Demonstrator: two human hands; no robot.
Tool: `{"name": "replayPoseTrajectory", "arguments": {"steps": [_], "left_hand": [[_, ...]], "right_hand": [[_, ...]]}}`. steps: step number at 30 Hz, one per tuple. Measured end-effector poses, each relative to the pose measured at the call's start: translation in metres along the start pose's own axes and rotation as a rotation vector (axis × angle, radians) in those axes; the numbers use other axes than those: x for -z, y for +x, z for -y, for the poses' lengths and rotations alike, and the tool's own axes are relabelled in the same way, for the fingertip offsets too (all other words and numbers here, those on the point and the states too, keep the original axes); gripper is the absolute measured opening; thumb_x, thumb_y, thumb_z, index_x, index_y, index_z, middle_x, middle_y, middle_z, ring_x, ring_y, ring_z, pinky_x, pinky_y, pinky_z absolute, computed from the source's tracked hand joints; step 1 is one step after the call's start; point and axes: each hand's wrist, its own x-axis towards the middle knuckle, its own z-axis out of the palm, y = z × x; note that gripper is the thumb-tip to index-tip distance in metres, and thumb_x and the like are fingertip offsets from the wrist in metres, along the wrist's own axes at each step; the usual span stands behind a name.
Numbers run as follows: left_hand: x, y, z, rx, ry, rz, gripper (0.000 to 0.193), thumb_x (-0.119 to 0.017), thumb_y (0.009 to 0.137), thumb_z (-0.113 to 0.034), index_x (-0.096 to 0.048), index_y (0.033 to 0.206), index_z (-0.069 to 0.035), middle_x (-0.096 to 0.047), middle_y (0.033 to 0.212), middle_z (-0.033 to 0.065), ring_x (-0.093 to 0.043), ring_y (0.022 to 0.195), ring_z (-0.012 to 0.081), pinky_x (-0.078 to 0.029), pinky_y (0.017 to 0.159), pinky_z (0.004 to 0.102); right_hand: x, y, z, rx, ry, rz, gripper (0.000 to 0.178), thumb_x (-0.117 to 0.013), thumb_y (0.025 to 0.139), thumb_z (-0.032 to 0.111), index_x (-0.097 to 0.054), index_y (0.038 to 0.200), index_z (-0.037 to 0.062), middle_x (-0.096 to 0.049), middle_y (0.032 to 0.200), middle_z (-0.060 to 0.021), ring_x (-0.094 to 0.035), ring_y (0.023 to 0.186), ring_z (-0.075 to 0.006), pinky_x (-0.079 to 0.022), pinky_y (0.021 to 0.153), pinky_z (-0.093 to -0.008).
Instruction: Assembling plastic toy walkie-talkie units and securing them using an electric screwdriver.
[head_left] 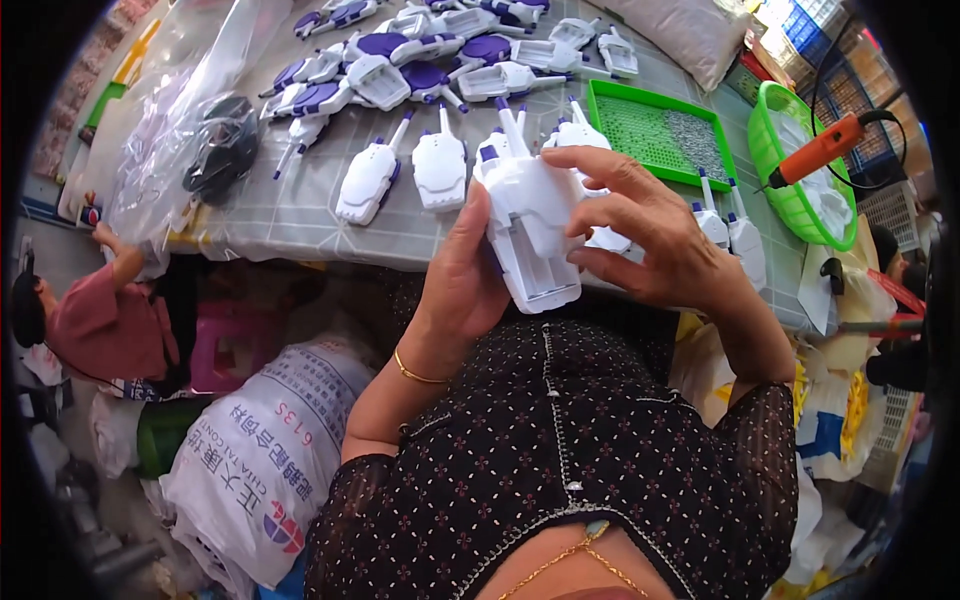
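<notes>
In front of my chest, my left hand grips a white plastic walkie-talkie-shaped toy by its left side. An open rectangular compartment shows in its lower half, and an antenna points away from me. My right hand is curled at the toy's right side. Its thumb and a finger meet the edge of a white cover piece that lies over the upper part of the compartment. Whether the cover is seated cannot be seen. Similar white toys lie in a row just beyond my hands.
A pile of white and purple toys covers the far table. A green tray holds small metal parts. To the right are a green basket of white pieces and a hanging orange electric screwdriver. A person stands left, near a stuffed white sack.
</notes>
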Motion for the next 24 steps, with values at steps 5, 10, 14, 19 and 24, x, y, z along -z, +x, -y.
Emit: {"name": "replayPoseTrajectory", "arguments": {"steps": [5,10,14,19,24], "left_hand": [[0.001,-0.009,-0.004,-0.058,0.136,-0.027,0.061,-0.043,0.107,-0.047,-0.037,0.151,-0.005,-0.054,0.141,0.0140,-0.058,0.126,0.0257,-0.047,0.108,0.0439],[0.005,-0.007,-0.010,-0.117,0.053,-0.056,0.059,-0.044,0.107,-0.048,-0.042,0.147,-0.004,-0.058,0.139,0.0132,-0.058,0.125,0.0250,-0.045,0.109,0.0430],[0.007,-0.009,-0.010,-0.112,0.055,-0.057,0.059,-0.043,0.107,-0.048,-0.045,0.145,-0.003,-0.059,0.137,0.0138,-0.059,0.125,0.0251,-0.046,0.108,0.0429],[0.005,-0.014,-0.010,-0.124,0.032,-0.019,0.058,-0.041,0.108,-0.048,-0.044,0.145,-0.003,-0.059,0.136,0.0145,-0.059,0.124,0.0245,-0.047,0.107,0.0418],[0.002,-0.018,-0.012,-0.155,0.111,-0.057,0.058,-0.042,0.108,-0.047,-0.040,0.147,-0.004,-0.058,0.136,0.0138,-0.059,0.124,0.0236,-0.048,0.106,0.0406]], "right_hand": [[-0.003,0.007,0.001,-0.009,0.099,0.006,0.048,-0.084,0.072,0.009,-0.059,0.113,0.0079,-0.053,0.144,-0.0244,-0.061,0.124,-0.0381,-0.051,0.099,-0.0465],[-0.013,0.002,0.019,0.057,0.044,-0.048,0.066,-0.087,0.069,0.012,-0.054,0.127,0.0085,-0.060,0.137,-0.0252,-0.062,0.122,-0.0410,-0.051,0.098,-0.0469],[-0.017,0.003,0.024,0.130,-0.135,0.016,0.056,-0.081,0.080,0.025,-0.056,0.127,0.0081,-0.061,0.137,-0.0232,-0.061,0.124,-0.0387,-0.048,0.098,-0.0462],[-0.020,0.003,0.028,0.195,-0.295,0.036,0.042,-0.067,0.094,0.036,-0.061,0.124,0.0066,-0.062,0.138,-0.0197,-0.059,0.128,-0.0350,-0.043,0.101,-0.0448],[-0.028,0.001,0.027,0.216,-0.338,0.030,0.044,-0.066,0.095,0.037,-0.061,0.127,0.0062,-0.062,0.137,-0.0214,-0.060,0.127,-0.0355,-0.043,0.101,-0.0452]]}}
